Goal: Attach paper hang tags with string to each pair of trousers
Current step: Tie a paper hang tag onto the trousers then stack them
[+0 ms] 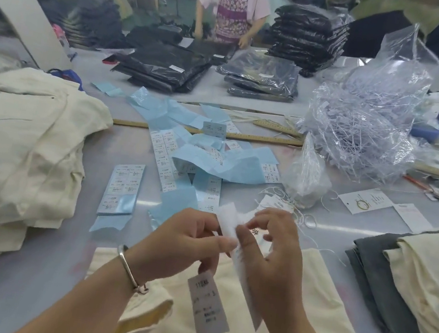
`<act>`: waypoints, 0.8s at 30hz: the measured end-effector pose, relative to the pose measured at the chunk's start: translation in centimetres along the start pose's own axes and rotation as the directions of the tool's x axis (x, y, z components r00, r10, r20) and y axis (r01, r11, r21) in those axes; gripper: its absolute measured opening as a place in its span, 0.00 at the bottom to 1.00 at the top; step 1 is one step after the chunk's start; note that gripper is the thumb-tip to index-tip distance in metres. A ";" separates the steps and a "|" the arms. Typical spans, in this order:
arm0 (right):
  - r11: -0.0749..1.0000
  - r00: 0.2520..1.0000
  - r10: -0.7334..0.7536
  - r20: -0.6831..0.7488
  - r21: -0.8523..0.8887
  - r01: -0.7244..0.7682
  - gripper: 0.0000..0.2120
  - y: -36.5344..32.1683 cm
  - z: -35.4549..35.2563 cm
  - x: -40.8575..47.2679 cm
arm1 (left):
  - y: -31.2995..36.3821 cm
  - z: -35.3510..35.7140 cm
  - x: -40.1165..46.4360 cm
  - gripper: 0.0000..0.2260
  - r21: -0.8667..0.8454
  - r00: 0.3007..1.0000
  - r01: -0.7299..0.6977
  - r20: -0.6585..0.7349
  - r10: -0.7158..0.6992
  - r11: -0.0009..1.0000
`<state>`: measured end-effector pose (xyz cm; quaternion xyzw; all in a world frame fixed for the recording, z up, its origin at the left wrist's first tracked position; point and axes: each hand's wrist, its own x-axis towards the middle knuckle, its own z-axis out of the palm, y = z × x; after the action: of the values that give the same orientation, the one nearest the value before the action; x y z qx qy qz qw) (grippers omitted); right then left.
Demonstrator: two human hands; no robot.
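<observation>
Both hands hold paper tags above cream trousers on the worktable.

From left to right I see a stack of cream garments (17,141), then blue label sheets (123,189) spread over the grey table (119,145). My left hand (181,240), a silver bangle (128,266) on its wrist, pinches a white paper tag (228,222) between thumb and forefinger, and a printed tag (207,305) hangs below it. My right hand (270,256), fingers curled, pinches the same white tag and a long strip beneath it. Both hands are above the cream trousers (303,321) lying in front of me. Loose string (301,221) lies just beyond the right hand, near a clear bag of fasteners (361,124). Folded grey and cream trousers (395,275) lie at far right.
</observation>
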<state>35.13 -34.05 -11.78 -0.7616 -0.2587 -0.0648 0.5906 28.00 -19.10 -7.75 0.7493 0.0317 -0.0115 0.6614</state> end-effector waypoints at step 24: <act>0.815 0.764 -0.065 0.642 0.476 -0.330 0.14 -6.3 -4.1 -1.2 | 2.9 1.0 -3.6 0.06 -0.155 0.965 -0.204 0.136 0.225 0.967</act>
<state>32.00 -37.19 -5.60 -0.5462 -0.3912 0.3177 0.6692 24.58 -20.54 -4.77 0.6971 -0.0998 0.0052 0.7100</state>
